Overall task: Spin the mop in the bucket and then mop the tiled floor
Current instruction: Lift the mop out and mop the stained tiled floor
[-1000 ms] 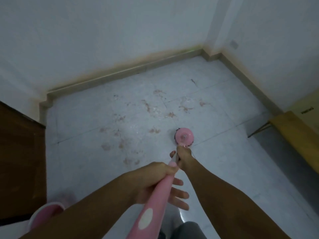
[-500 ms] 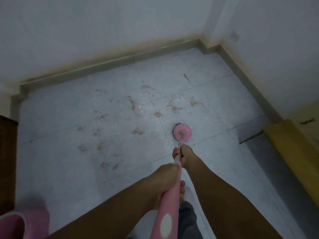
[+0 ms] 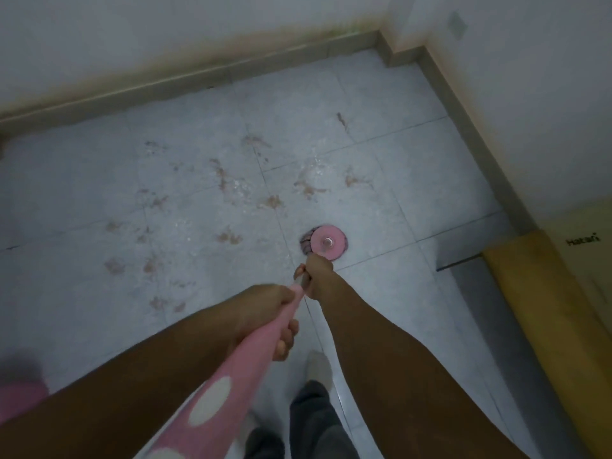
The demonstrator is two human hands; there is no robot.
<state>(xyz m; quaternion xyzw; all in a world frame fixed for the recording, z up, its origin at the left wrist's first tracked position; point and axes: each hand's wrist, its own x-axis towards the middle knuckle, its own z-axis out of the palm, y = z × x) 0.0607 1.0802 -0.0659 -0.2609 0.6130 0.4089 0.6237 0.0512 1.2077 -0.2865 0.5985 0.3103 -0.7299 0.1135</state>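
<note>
A pink mop handle (image 3: pixel 258 352) with white dots runs from the bottom centre toward the floor. My left hand (image 3: pixel 265 313) grips its upper pink part. Farther down, my right hand (image 3: pixel 314 273) is closed around the thinner shaft. The round pink mop head (image 3: pixel 326 243), with dark strands at its left edge, rests on the pale tiled floor (image 3: pixel 381 193). Brown dirt smears (image 3: pixel 228 236) spread over the tiles to the left of and beyond the mop head. A pink bucket (image 3: pixel 16 402) shows blurred at the bottom left edge.
White walls with a stained skirting board (image 3: pixel 198 77) close the far side and the right side, meeting in a corner at top right. A yellow object (image 3: pixel 546 309) lies along the right wall. My legs and a foot (image 3: pixel 318 366) stand at bottom centre.
The view has shifted right and down, so the brown door at the left has left the frame. The mop head sits slightly farther right among the tiles. Both hands keep their grip.
</note>
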